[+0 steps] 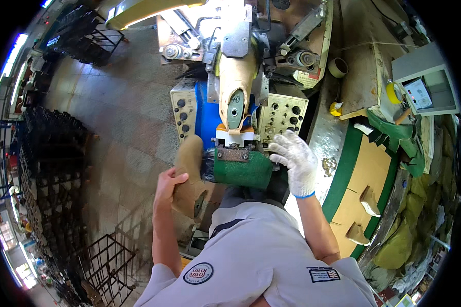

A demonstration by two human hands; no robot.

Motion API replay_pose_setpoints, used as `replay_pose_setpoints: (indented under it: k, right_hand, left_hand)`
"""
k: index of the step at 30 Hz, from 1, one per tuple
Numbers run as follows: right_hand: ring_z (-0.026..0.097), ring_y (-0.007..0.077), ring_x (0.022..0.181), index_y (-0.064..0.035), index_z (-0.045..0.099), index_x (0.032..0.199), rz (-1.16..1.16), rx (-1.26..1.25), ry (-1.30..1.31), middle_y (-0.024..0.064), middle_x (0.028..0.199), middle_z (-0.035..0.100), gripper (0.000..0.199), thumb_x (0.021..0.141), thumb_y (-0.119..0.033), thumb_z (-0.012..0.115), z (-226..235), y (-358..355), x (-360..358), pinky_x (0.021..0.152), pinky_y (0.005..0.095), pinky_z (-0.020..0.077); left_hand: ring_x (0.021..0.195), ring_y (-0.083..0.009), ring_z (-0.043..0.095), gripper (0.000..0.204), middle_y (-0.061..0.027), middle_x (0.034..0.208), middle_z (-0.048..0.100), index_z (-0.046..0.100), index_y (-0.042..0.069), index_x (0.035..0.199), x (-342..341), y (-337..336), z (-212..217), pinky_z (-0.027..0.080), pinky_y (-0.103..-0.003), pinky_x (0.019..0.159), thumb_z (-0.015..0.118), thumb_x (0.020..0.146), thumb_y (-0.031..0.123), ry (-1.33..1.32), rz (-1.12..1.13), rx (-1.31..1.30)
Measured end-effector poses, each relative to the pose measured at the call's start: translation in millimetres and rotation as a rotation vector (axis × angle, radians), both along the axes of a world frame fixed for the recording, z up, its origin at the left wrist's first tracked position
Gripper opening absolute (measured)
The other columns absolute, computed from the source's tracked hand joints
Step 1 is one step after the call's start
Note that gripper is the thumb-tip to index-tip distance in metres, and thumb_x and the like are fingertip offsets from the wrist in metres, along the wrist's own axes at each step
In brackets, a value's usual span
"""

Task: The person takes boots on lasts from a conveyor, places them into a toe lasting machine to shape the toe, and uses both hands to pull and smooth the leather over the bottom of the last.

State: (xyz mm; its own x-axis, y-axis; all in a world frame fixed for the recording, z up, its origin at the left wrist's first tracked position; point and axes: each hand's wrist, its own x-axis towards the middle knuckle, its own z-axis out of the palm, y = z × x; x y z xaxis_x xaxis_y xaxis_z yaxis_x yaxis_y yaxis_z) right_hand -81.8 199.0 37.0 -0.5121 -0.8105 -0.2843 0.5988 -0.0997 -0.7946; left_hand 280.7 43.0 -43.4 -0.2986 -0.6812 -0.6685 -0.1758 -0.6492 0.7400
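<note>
My bare left hand [166, 188] grips a tan shoe upper [188, 166] on its last, to the left of the machine, toe pointing away from me. The thumb lies on its side, and a bit of green last shows at its near end. Straight ahead, another tan shoe upper [235, 71] is clamped in the machine, with its green last [235, 116] showing through the opening. My right hand [298, 163], in a white glove, is held with fingers apart beside the right control panel [281, 118]; whether the fingertips touch it I cannot tell.
A green padded cylinder [243, 170] sits between me and the machine. On the right runs a green-edged conveyor [363, 169] with two tan shoe pieces [370, 200]. A black rack [51, 169] and a metal frame cart [110, 266] stand at left. Yellow tape [394, 93] lies at upper right.
</note>
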Motion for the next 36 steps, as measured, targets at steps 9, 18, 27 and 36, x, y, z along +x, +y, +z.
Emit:
replay_pose_setpoints:
  k: [9, 18, 27, 36]
  right_hand:
    - [0.053, 0.025, 0.132, 0.001, 0.03, 0.155, 0.137, -0.151, 0.417, 0.0194, 0.141, 0.057, 0.101, 0.078, -0.03, 0.088, 98.6, -31.8, 85.3, 0.111, 0.0388, 0.0435]
    - [0.067, 0.0199, 0.105, -0.0001, 0.047, 0.143, -0.225, -0.298, 0.01, 0.0102, 0.122, 0.066, 0.07, 0.09, -0.036, 0.075, 55.7, 58.2, -31.2, 0.09, 0.0355, 0.0565]
    - [0.065, 0.0199, 0.11, 0.0008, 0.051, 0.144, -0.43, -0.274, 0.132, 0.012, 0.127, 0.065, 0.079, 0.082, -0.04, 0.079, 18.6, 178.4, -44.6, 0.096, 0.0357, 0.0525]
    - [0.057, 0.0199, 0.126, -0.0007, 0.041, 0.155, -0.448, 0.076, 0.604, 0.0119, 0.138, 0.062, 0.101, 0.073, -0.04, 0.086, -2.8, 286.8, -63.3, 0.11, 0.0349, 0.0413]
  left_hand:
    - [0.117, -0.0387, 0.067, 0.073, -0.0262, 0.134, 0.062, 0.056, 0.001, 0.141, -140.7, 81.0, 189.6, 0.055, -0.044, 0.095, 0.084, 0.075, 0.016, -0.497, -0.148, -1.494]
    - [0.126, -0.0235, 0.061, 0.043, -0.0181, 0.135, 0.066, 0.061, -0.004, 0.134, -221.4, 98.0, 172.3, 0.049, -0.038, 0.102, 0.068, 0.099, 0.02, 0.344, -0.417, -1.004]
    - [0.11, -0.0154, 0.064, 0.066, -0.0109, 0.122, 0.07, 0.059, -0.009, 0.137, -344.0, 163.3, 142.2, 0.048, -0.028, 0.097, 0.081, 0.087, 0.028, 0.594, -0.876, -0.198]
    - [0.106, -0.014, 0.063, 0.069, -0.0092, 0.118, 0.07, 0.062, -0.009, 0.131, -416.6, 226.7, 94.1, 0.048, -0.028, 0.095, 0.084, 0.085, 0.038, 0.776, -1.161, 0.238]
